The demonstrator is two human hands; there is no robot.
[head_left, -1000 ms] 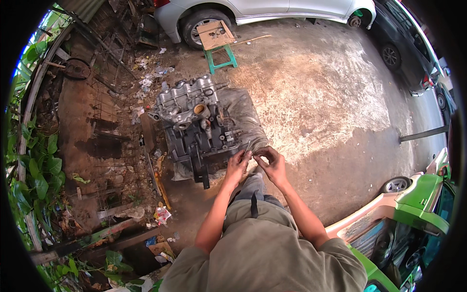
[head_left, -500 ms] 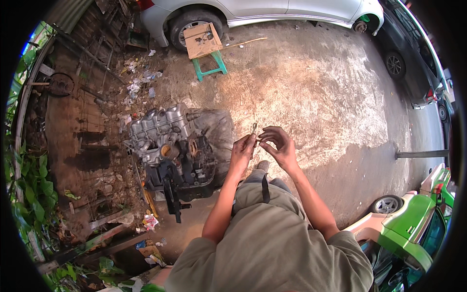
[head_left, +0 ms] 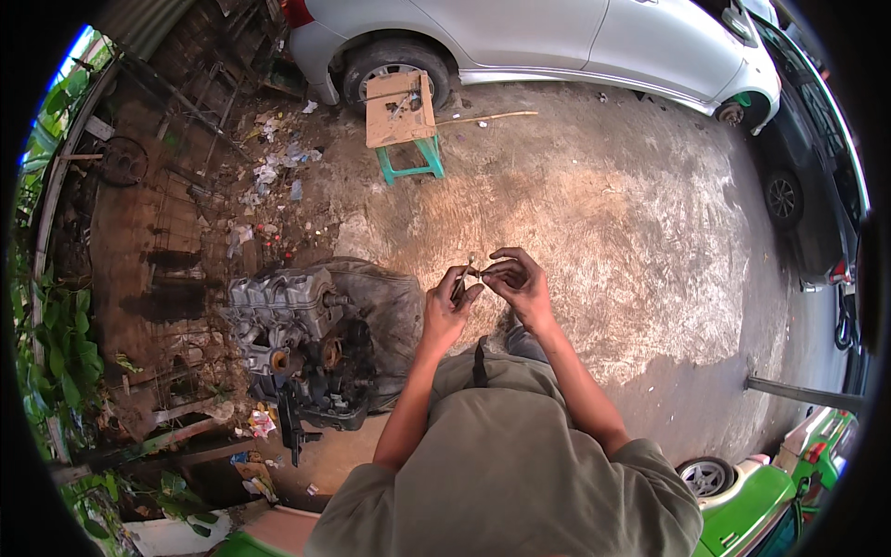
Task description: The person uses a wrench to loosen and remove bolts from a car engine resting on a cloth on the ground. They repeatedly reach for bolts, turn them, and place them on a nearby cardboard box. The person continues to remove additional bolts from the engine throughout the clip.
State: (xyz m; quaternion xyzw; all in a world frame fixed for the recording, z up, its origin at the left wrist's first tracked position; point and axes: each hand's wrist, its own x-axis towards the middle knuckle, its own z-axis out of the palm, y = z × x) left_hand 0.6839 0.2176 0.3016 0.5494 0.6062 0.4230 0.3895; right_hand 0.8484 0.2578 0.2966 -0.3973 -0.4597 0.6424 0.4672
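- Far left: broad green leaves seen, backed by weathered wood and rusted metal.
- Left of the person: car engine set low, pale metal cover uppermost, round openings exposed on the near side, blocky dark body below.
- Dark crumpled sheet spread along the engine's right side.
- Farther off: green stool topped with a cardboard sheet; small dark items scattered on it.
- Left hand: raised over the bare floor, well apart from the engine; ring spanner pinched in its fingers, ring end pointed away from the body.
- Small part held up between the two hands; exact kind too small to be told.
- Right hand: small part pinched at thumb and fingertips, other fingers curled.
- Beyond: silver car parked across the top.
- Right edge: dark car partly seen; green vehicle below.
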